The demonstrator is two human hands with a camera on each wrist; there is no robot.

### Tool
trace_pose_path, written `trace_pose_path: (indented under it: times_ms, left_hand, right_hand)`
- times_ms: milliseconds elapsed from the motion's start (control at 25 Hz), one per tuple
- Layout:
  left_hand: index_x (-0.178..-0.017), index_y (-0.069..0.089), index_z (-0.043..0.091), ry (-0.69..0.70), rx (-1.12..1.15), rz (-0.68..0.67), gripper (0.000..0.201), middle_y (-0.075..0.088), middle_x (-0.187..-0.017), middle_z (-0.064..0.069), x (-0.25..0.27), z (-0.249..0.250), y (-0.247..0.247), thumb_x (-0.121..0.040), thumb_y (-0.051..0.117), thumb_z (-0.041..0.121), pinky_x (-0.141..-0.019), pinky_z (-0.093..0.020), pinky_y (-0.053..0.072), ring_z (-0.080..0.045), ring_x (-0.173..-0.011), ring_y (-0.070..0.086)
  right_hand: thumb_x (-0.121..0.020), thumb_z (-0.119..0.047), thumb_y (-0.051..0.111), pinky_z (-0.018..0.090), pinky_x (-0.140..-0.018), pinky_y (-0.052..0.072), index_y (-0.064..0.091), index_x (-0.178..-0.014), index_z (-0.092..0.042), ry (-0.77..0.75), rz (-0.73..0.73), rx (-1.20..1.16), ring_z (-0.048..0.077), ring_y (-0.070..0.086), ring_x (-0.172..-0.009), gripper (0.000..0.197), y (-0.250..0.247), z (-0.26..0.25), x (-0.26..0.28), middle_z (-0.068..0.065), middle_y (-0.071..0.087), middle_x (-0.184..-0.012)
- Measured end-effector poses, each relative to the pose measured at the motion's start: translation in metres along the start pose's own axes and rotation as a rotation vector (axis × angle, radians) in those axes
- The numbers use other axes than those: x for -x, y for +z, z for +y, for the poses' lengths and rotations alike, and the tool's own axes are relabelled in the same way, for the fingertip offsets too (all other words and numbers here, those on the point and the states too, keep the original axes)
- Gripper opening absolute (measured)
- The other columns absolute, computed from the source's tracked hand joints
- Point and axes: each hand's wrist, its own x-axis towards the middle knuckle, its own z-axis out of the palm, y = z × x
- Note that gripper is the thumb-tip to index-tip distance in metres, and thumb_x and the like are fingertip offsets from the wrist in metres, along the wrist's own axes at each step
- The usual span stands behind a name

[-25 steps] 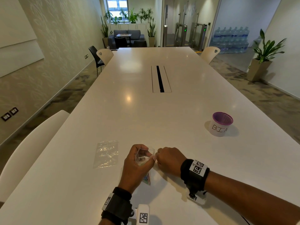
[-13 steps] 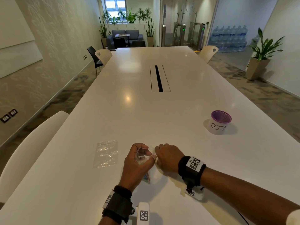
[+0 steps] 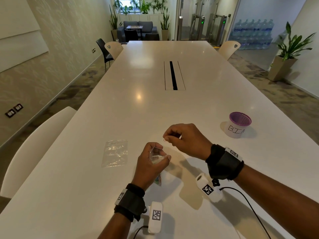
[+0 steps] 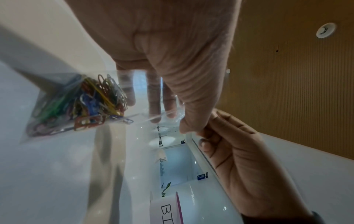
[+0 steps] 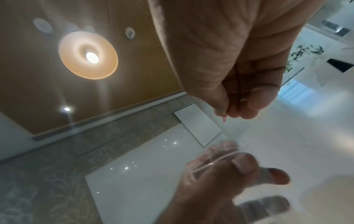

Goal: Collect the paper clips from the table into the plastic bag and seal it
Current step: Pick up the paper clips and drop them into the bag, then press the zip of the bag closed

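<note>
Just above and beyond the bag's (image 3: 158, 156) open mouth, the right hand (image 3: 185, 138) pinches a red paper clip (image 3: 165, 139) — long axis pointing down — while the left hand (image 3: 151, 165) grips the bag upright over the surface (image 3: 155, 104), nearer the body.

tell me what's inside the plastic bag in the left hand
The plastic bag in the left hand holds a clump of colored paper clips at its bottom. The hand hides them in the head view.

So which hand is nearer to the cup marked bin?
Right. The right hand is raised beside the bin cup, pinching a paper clip; the left hand sits farther away, holding the plastic bag.
</note>
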Motion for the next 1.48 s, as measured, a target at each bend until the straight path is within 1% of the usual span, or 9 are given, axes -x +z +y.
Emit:
trace_pose_path:
  times_ms: [200,320,480,600,760,920,1120,1240,1480]
  left_hand:
    - [-0.120,0.059,0.036,-0.009,-0.046,-0.042,0.056,0.076,-0.108,0.011,0.001,-0.002,-0.002,-0.076,0.092,0.048,-0.096,-0.038,0.063,-0.009,-0.105,0.074]
    - [-0.120,0.058,0.039,-0.054,-0.008,-0.113,0.066,0.073,-0.118,0.006,0.003,-0.004,-0.010,-0.066,0.094,0.054,-0.099,-0.044,0.063,-0.018,-0.113,0.072]
    - [-0.124,0.061,0.018,-0.092,0.218,-0.136,0.066,0.067,-0.122,-0.021,0.003,-0.003,-0.022,-0.083,0.074,0.068,-0.095,-0.045,0.061,-0.025,-0.108,0.071]
    - [-0.125,0.066,0.013,-0.120,0.250,-0.075,0.049,0.069,-0.119,-0.024,0.000,-0.001,-0.027,-0.107,0.044,0.052,-0.095,-0.041,0.061,-0.021,-0.105,0.072]
    - [-0.113,0.070,0.004,-0.140,0.252,-0.001,0.022,0.073,-0.107,-0.025,-0.007,-0.002,-0.025,-0.111,0.056,0.021,-0.095,-0.047,0.058,-0.023,-0.100,0.072]
    - [-0.105,0.068,-0.004,-0.109,0.303,0.154,0.018,0.074,-0.096,-0.025,-0.011,-0.002,-0.017,-0.106,0.065,0.014,-0.092,-0.041,0.062,-0.023,-0.090,0.074]
    - [-0.110,0.069,-0.007,-0.128,0.338,0.265,0.020,0.071,-0.089,-0.014,-0.018,-0.001,0.000,-0.107,0.063,0.011,-0.082,-0.030,0.066,-0.013,-0.076,0.076]
    - [-0.108,0.071,0.000,-0.179,0.382,0.273,0.016,0.071,-0.087,-0.012,-0.020,-0.006,0.008,-0.107,0.063,0.014,-0.085,-0.038,0.064,-0.015,-0.078,0.076]
    - [-0.107,0.076,0.010,-0.176,0.365,0.252,0.012,0.077,-0.091,-0.006,-0.023,-0.010,0.011,-0.104,0.069,0.020,-0.082,-0.035,0.064,-0.016,-0.083,0.076]
  right_hand:
    - [-0.098,-0.022,0.070,0.021,-0.071,0.058,0.080,-0.097,-0.020,-0.047,-0.101,-0.074,0.006,0.071,-0.072,0.010,0.001,-0.022,0.006,-0.008,0.078,-0.084]
    - [-0.100,-0.028,0.067,0.040,-0.070,0.061,0.080,-0.097,-0.024,-0.046,-0.128,-0.047,0.011,0.070,-0.067,0.014,0.002,-0.022,0.010,-0.007,0.077,-0.081]
    - [-0.096,-0.056,0.064,0.040,-0.063,0.061,0.078,-0.100,-0.031,0.004,-0.291,-0.034,0.020,0.070,-0.055,0.029,0.000,-0.017,0.022,0.000,0.073,-0.066]
    - [-0.087,-0.057,0.074,0.029,-0.065,0.061,0.078,-0.104,-0.031,0.030,-0.357,-0.029,0.011,0.074,-0.056,0.031,0.004,-0.012,0.031,-0.008,0.078,-0.072]
    - [-0.092,-0.036,0.078,0.025,-0.068,0.059,0.081,-0.095,-0.026,-0.041,-0.285,-0.032,0.007,0.073,-0.070,0.011,0.008,0.004,0.030,-0.016,0.077,-0.079]
    - [-0.090,-0.023,0.080,0.015,-0.073,0.054,0.081,-0.092,-0.023,0.000,-0.146,-0.125,0.006,0.075,-0.085,0.002,-0.001,0.020,0.031,-0.012,0.080,-0.092]
    - [-0.090,-0.006,0.079,0.042,-0.083,0.064,0.077,-0.103,-0.008,0.195,-0.020,-0.580,0.037,0.076,-0.088,0.014,0.003,0.040,0.029,0.017,0.079,-0.092]
    - [-0.092,-0.002,0.075,0.045,-0.084,0.063,0.073,-0.115,-0.007,0.296,0.029,-0.715,0.031,0.076,-0.086,0.024,0.014,0.052,0.030,0.024,0.078,-0.093]
    - [-0.093,-0.008,0.075,0.046,-0.093,0.061,0.076,-0.103,0.001,0.397,0.113,-0.813,0.028,0.074,-0.091,0.013,0.028,0.068,0.033,0.025,0.078,-0.099]
